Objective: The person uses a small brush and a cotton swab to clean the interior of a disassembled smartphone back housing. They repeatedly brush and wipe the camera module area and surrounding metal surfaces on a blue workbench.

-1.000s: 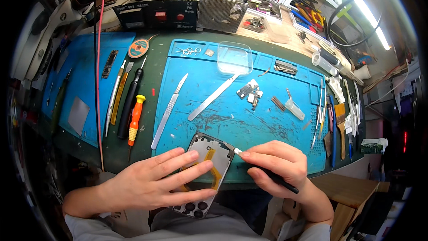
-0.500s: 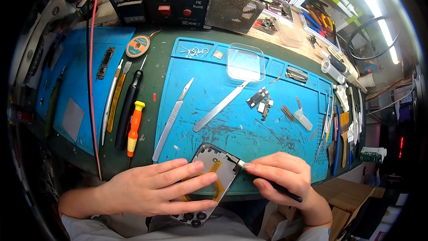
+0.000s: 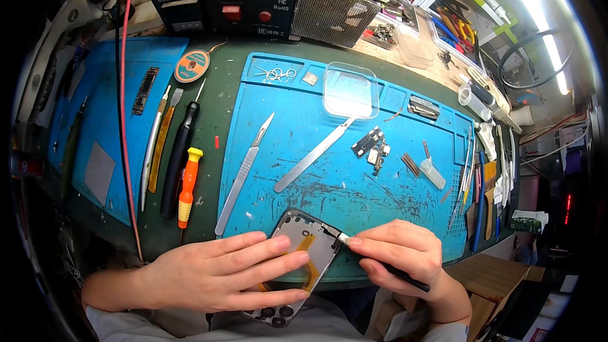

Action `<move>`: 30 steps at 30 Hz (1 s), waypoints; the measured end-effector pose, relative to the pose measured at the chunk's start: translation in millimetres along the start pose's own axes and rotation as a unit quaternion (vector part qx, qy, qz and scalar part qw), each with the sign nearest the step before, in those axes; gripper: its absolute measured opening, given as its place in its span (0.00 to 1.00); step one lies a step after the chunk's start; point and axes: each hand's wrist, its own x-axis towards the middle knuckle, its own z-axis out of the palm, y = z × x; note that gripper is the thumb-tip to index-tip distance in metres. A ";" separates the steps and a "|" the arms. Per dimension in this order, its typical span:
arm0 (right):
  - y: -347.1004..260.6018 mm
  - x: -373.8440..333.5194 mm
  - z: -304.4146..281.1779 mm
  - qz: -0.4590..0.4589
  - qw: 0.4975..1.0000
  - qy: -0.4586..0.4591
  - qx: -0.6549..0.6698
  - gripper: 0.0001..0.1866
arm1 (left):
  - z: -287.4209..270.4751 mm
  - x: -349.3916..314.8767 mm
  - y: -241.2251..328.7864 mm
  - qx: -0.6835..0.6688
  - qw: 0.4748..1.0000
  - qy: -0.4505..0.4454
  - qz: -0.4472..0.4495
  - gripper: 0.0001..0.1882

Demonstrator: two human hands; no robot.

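My left hand (image 3: 215, 272) lies flat with fingers spread across a phone back housing (image 3: 294, 223), which is tilted at the mat's near edge. A yellow tape ring (image 3: 306, 244) shows on the housing's grey inner face, and camera rings sit at its lower end. Between the fingers and thumb of my right hand (image 3: 402, 250) is a slim black-handled tool (image 3: 399, 271) with a silvery collar. Its dark tip meets the housing's upper right edge; whether it is a brush or a blade I cannot tell.
On the blue mat (image 3: 380, 206) lie two scalpels (image 3: 237, 180), a clear square box (image 3: 350, 92) and small phone parts (image 3: 373, 147). Screwdrivers (image 3: 189, 187) and a wick spool (image 3: 192, 66) are at left. Tweezers and brushes (image 3: 489, 190) line the right; a black machine (image 3: 228, 16) stands behind.
The tool's tip has shifted slightly up and left along the housing's edge, showing more of its dark end. My left hand stays spread over the housing, with only a slight view shift.
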 end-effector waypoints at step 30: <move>-2.4 1.3 -1.4 0.009 1.000 -0.009 0.001 0.21 | -0.8 -0.1 -0.6 0.009 1.000 -0.003 0.007 0.30</move>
